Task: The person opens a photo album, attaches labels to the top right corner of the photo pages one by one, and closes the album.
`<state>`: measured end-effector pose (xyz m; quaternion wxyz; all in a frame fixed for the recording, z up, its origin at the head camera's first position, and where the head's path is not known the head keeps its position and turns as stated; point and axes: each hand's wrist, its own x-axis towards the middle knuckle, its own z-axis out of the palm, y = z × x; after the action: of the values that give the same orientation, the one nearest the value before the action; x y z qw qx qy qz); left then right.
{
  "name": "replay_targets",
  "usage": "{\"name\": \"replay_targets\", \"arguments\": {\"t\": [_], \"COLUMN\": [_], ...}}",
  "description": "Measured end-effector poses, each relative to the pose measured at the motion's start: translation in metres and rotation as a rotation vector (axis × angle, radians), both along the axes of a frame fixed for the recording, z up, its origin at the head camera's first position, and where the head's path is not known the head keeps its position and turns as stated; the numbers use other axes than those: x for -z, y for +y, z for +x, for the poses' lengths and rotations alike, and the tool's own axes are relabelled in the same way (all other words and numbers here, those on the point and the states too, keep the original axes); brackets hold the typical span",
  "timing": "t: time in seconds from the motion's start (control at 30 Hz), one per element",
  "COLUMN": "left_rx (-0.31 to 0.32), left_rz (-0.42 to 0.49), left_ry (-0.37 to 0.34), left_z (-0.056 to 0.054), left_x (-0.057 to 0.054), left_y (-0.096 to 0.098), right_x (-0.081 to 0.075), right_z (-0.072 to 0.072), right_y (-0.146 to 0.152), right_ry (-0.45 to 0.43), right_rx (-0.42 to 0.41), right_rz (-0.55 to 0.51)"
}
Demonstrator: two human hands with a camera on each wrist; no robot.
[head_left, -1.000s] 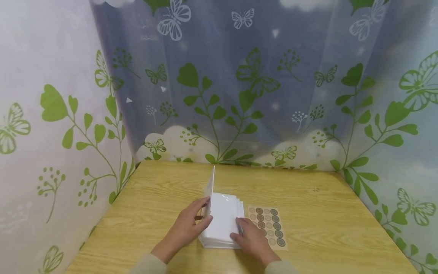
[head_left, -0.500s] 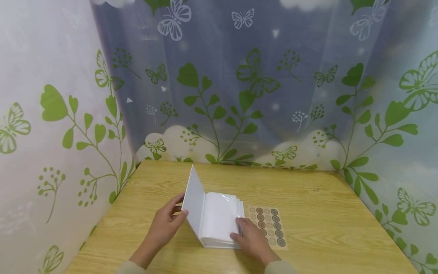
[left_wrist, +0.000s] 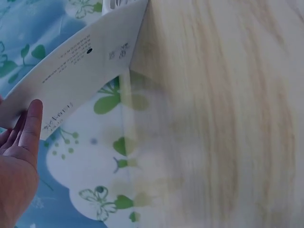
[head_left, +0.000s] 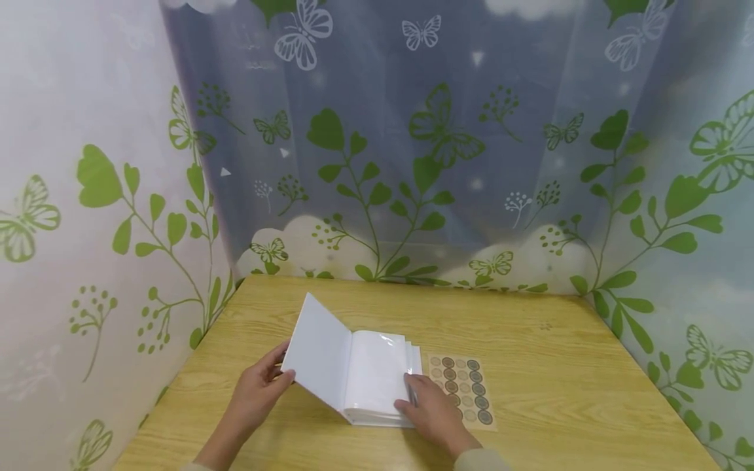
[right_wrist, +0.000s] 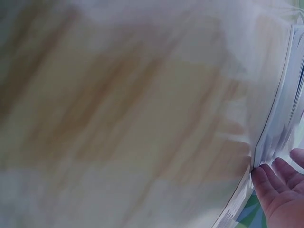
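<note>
A white photo album lies on the table, its front cover raised and tilted to the left. Glossy plastic-sleeved pages show inside. My left hand pinches the cover's outer edge between thumb and fingers; in the left wrist view, small dark print marks the outside of that cover. At the album's right edge, my right hand holds the page stack, thumb on top. The right wrist view has its fingers against the layered page edges.
A tan sheet of round stickers lies just right of the album, partly behind my right hand. The wood-grain table meets patterned curtains at the back and on both sides.
My left hand has moved left and down, swinging the album cover from nearly upright to a wide leftward tilt. The right hand has stayed at the page edge.
</note>
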<state>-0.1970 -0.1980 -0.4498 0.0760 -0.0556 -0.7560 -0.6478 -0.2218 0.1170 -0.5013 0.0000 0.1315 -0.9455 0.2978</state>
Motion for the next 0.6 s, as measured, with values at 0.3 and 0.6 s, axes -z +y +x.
{"name": "replay_targets", "arguments": {"t": [0.3,0.6], "left_rx": [-0.052,-0.104], "left_rz": [-0.092,-0.391], "left_ry": [-0.042,-0.111], "left_z": [0.001,-0.002], "left_x": [0.014,0.030], "left_y": [-0.019,-0.039], "right_x": [0.003,0.006], "right_z": [0.001,0.001], "right_y": [-0.001,0.002], "right_ry": [0.022,0.054], "right_rx": [-0.009,-0.011], "right_rz": [0.004,0.013]}}
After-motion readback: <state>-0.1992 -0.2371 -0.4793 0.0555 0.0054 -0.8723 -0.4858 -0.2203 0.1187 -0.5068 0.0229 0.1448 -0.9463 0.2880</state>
